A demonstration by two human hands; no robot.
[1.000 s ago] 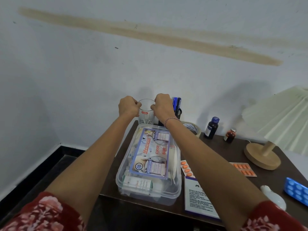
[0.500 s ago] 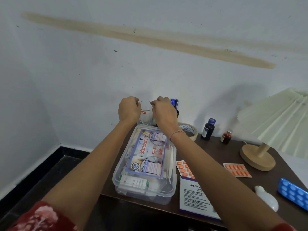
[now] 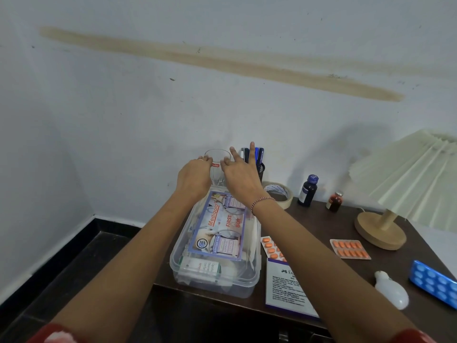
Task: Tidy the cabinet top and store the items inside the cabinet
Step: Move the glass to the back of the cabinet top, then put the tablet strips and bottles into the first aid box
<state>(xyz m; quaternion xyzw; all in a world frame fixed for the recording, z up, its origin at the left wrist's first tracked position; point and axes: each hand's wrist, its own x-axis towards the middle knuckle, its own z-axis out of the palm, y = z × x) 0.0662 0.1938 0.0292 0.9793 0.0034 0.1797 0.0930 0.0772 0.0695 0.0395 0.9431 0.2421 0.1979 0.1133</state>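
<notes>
Glass (image 3: 218, 157), its red label ending "ello", is standing upright at the back of the cabinet top (image 3: 321, 224), behind the box (image 3: 243, 288) reading "Medigold FIRST AID BOX". One side is being gripped by the left hand (image 3: 195, 177); the right hand (image 3: 241, 177), fingers splaying straight, is seemingly only touching it.

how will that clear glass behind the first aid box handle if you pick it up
The glass looks rigid and breakable, so probably unforgiving if knocked. Its smooth clear wall may be slippery. It stands taller than wide, beside the pen holder, so a sideways push could tip it.
</notes>
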